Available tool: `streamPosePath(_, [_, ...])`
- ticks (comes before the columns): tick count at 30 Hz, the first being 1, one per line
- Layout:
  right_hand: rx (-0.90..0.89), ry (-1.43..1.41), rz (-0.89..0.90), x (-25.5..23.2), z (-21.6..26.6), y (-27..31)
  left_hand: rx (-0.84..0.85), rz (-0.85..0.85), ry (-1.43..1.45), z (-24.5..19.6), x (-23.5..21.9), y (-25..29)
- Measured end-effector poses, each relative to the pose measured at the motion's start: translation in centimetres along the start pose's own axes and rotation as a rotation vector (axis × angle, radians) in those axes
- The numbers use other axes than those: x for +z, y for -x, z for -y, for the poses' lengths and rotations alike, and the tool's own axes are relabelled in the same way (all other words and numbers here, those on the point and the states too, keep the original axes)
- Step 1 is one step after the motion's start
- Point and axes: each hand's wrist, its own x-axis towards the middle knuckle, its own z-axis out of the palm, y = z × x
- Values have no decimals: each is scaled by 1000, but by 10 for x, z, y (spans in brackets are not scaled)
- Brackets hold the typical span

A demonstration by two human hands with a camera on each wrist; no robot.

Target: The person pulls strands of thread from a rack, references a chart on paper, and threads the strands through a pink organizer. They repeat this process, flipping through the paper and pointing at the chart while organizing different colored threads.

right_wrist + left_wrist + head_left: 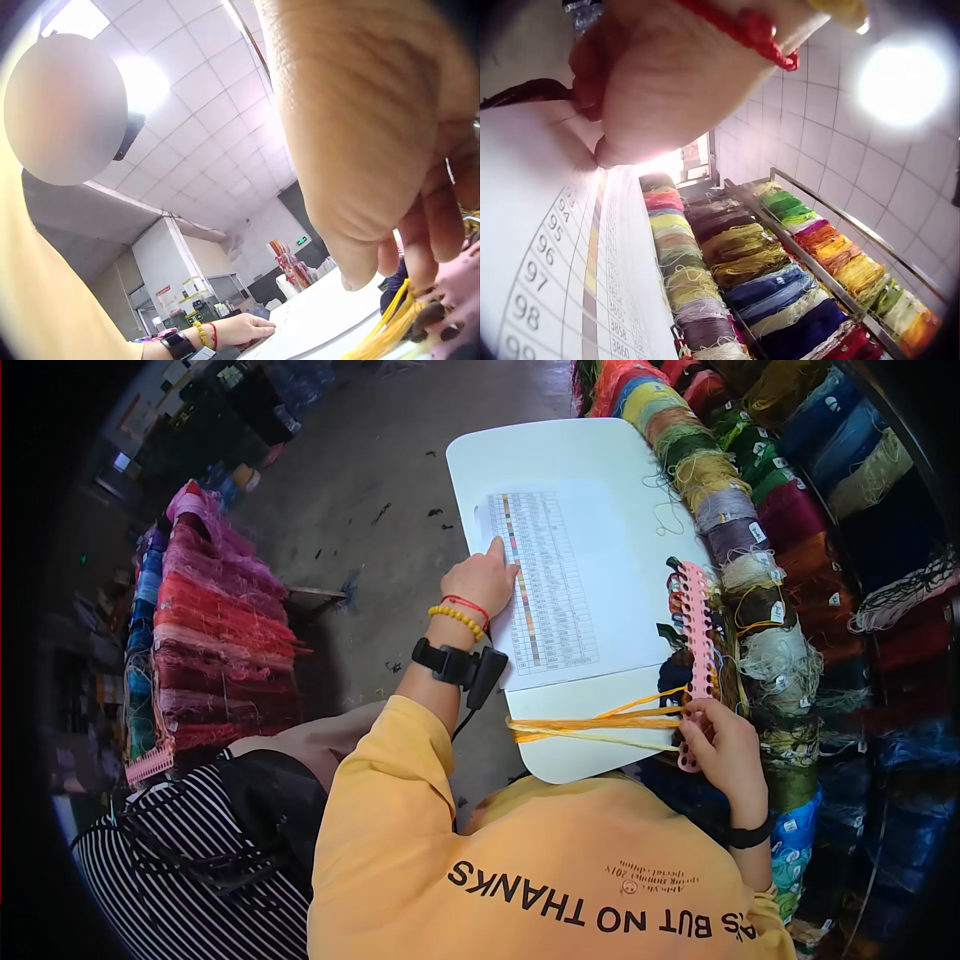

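Note:
A white board [590,450] bears a printed colour chart [560,590] with numbered rows and a strip of colour swatches. My left hand [480,582] rests at the chart's left side, its index finger straight against the sheet beside the swatches. In the left wrist view that hand [682,90] hides the rows under its fingertip. With thumb and fingers my right hand [730,750] grips the lower part of a pink perforated thread holder [696,610] at the board's right edge. Yellow and orange threads [600,724] run from the holder across the board's lower end.
Skeins of many colours [735,510] hang on racks along the right. Another rack of pink and red skeins [220,630] stands at the left, near a person in a striped garment [200,860]. Grey floor [380,480] lies between the racks.

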Motion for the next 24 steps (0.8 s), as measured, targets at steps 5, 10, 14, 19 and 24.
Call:
streamPosePath(5, [-109,56,15,-9,12,-12,-6,33,-37,0,-1,-8])
streamPosePath(10, [-194,65,58,-18,31,-30,-23,62,-61,-3,-6,-7])
streamPosePath(14, [-250,70,111,-21,43,-45,-32,119,-87,-8,-13,-7])
streamPosePath(19, [-338,112,149,-26,55,-59,4,177,-131,-10,-15,-14])
streamPosePath(24, [-415,127,178,-32,62,-68,-12,212,-174,-17,-20,-17])
